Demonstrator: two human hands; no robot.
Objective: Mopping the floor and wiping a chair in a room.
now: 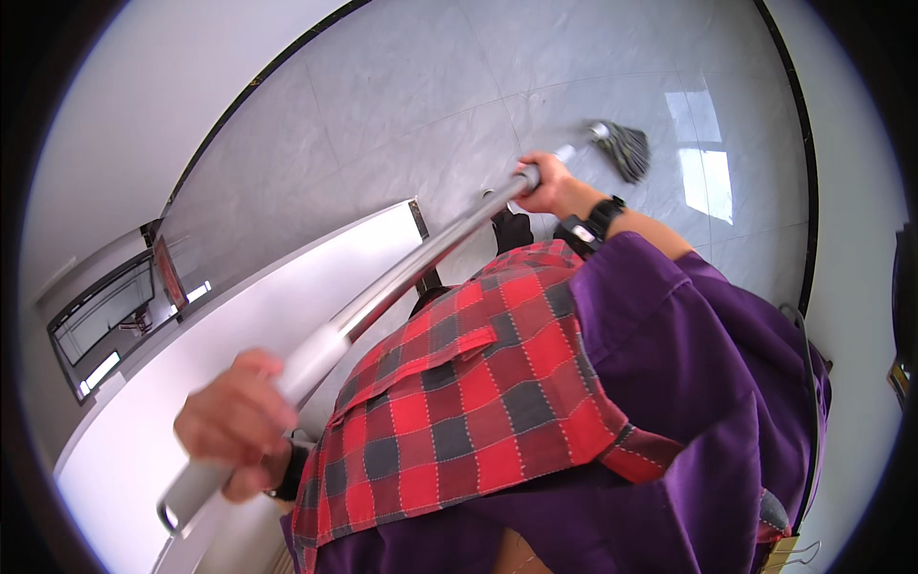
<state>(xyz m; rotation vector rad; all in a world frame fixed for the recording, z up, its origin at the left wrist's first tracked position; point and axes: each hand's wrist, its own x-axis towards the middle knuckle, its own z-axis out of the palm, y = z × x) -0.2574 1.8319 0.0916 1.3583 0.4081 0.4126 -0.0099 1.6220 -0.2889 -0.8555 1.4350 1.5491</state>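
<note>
A long-handled mop runs diagonally across the view, and its metal pole [423, 258] passes in front of a red-and-black checked apron. My left hand [233, 423], blurred, is wrapped around the grey upper grip [197, 491], close to the end with a hanging hole. Farther down, my right hand [545, 183] closes around the pole at a grey collar. Beyond it, the dark striped mop head [625, 152] rests on the grey tiled floor [416, 107], its strands fanned to one side and slightly blurred.
A low white partition [308, 287] with a dark end trim stands to the left, near the pole. White walls with black skirting [807, 158] border the floor on both sides. A dark shoe [513, 228] shows below the apron. A doorway or window opening [107, 323] lies far left.
</note>
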